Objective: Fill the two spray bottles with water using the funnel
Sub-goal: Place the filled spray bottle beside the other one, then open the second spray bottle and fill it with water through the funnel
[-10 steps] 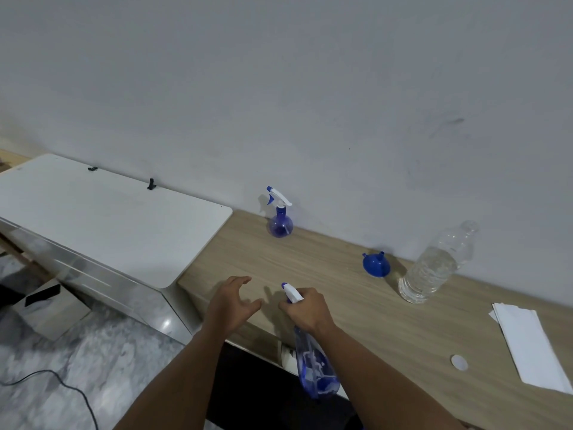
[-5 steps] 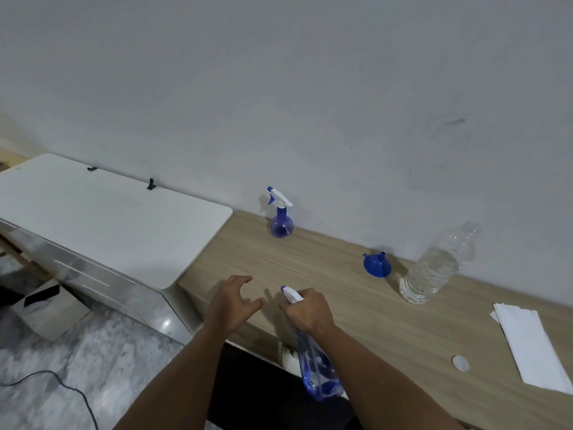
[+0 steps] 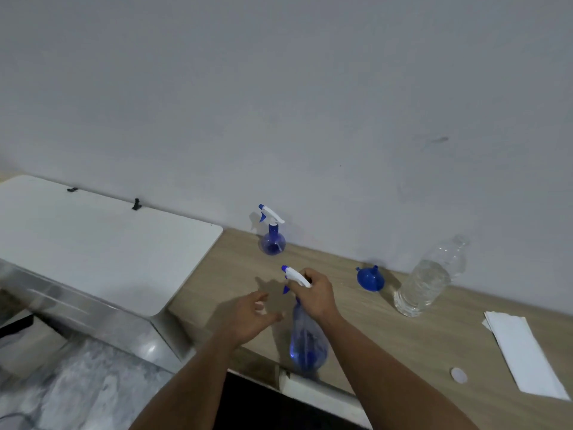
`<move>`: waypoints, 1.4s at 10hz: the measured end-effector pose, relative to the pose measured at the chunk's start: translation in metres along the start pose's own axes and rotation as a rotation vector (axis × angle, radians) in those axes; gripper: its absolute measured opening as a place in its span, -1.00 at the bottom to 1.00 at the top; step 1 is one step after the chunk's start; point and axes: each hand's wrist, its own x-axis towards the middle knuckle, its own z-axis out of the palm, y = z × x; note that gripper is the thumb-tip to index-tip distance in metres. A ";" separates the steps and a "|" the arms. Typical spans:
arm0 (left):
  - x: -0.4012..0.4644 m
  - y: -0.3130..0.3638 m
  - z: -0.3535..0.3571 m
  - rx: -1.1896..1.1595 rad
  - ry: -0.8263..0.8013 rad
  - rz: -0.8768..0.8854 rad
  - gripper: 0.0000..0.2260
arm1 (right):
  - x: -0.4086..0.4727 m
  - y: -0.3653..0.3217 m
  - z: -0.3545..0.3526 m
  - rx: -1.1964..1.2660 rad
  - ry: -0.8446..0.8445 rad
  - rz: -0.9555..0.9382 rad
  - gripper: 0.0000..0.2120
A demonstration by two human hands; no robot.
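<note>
My right hand (image 3: 314, 294) grips the white and blue trigger head of a translucent blue spray bottle (image 3: 307, 344), which hangs near the front edge of the wooden counter (image 3: 387, 336). Just left of it, my left hand (image 3: 249, 316) hovers open with fingers spread, touching nothing. A second blue spray bottle (image 3: 273, 235) stands upright by the wall. A blue funnel (image 3: 370, 278) lies mouth-down further right. Beside the funnel stands an uncapped clear water bottle (image 3: 429, 279), mostly full.
A white bottle cap (image 3: 459, 375) and a folded white cloth (image 3: 524, 355) lie at the counter's right. A white-topped metal cabinet (image 3: 93, 243) adjoins the counter on the left. Marble floor with a cable shows below left.
My right hand has lifted the held spray bottle up and over the counter's front edge. My left hand has risen slightly beside it.
</note>
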 end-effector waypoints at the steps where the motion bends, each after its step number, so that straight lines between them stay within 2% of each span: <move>1: 0.012 0.025 0.007 -0.086 -0.248 0.034 -0.35 | 0.022 -0.022 -0.015 0.136 0.020 -0.047 -0.76; 2: 0.030 0.053 0.013 -0.081 -0.340 0.144 -0.55 | 0.043 -0.050 -0.028 0.234 0.014 -0.109 -0.77; 3: 0.048 0.074 0.020 -0.234 -0.236 0.128 -0.80 | 0.065 -0.072 -0.038 0.262 0.031 -0.162 -0.83; 4: 0.073 0.100 0.023 -0.005 -0.077 0.209 -0.48 | 0.090 -0.085 -0.047 0.224 0.064 -0.214 -0.83; 5: 0.096 0.113 0.020 0.010 -0.033 0.210 -0.36 | 0.113 -0.080 -0.053 0.101 0.111 -0.175 -0.62; 6: 0.127 0.120 0.020 0.055 -0.016 0.208 -0.39 | 0.136 -0.064 -0.054 -0.012 0.131 -0.160 -0.66; 8: 0.183 0.101 0.037 0.181 0.009 0.174 -0.28 | 0.179 -0.031 -0.038 -0.051 0.156 -0.086 -0.82; 9: 0.206 0.082 0.045 0.226 0.014 0.171 -0.31 | 0.196 -0.009 -0.025 -0.074 0.150 -0.053 -0.84; 11: 0.231 0.061 0.060 0.258 0.059 0.140 -0.47 | 0.218 0.017 -0.003 -0.089 0.139 0.003 -0.72; 13: 0.231 0.045 0.051 0.255 0.000 0.150 -0.53 | 0.210 0.030 0.008 -0.080 0.162 0.018 -0.62; 14: 0.217 0.032 0.031 0.343 0.048 0.158 -0.65 | 0.187 0.028 0.015 -0.173 0.390 0.034 -0.46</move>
